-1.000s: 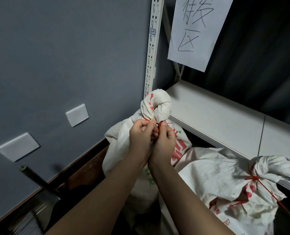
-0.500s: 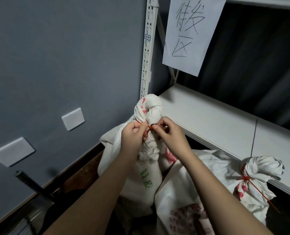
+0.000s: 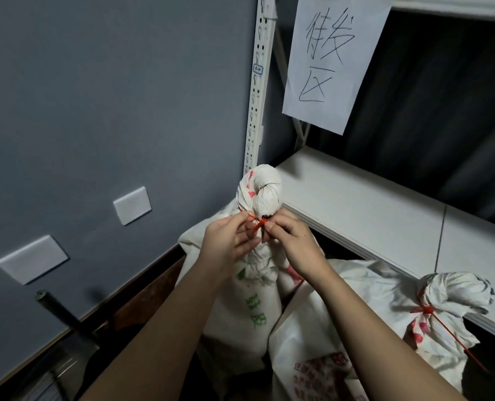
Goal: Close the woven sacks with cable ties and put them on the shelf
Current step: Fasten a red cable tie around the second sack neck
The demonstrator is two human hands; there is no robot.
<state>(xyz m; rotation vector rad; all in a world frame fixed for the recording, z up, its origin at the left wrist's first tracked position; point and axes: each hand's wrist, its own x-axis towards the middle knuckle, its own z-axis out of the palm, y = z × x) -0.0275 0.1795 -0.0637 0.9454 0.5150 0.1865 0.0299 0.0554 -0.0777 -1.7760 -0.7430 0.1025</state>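
Red cable tie (image 3: 258, 224) pinched by L hand (image 3: 229, 244) + R hand (image 3: 291, 244), cinching woven sack (image 3: 255, 285) neck.

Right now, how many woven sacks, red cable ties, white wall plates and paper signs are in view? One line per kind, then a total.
Woven sacks: 2, one being tied, one already tied
Red cable ties: 2, one at the fingers, one on the tied sack
White wall plates: 2
Paper signs: 1
Total: 7
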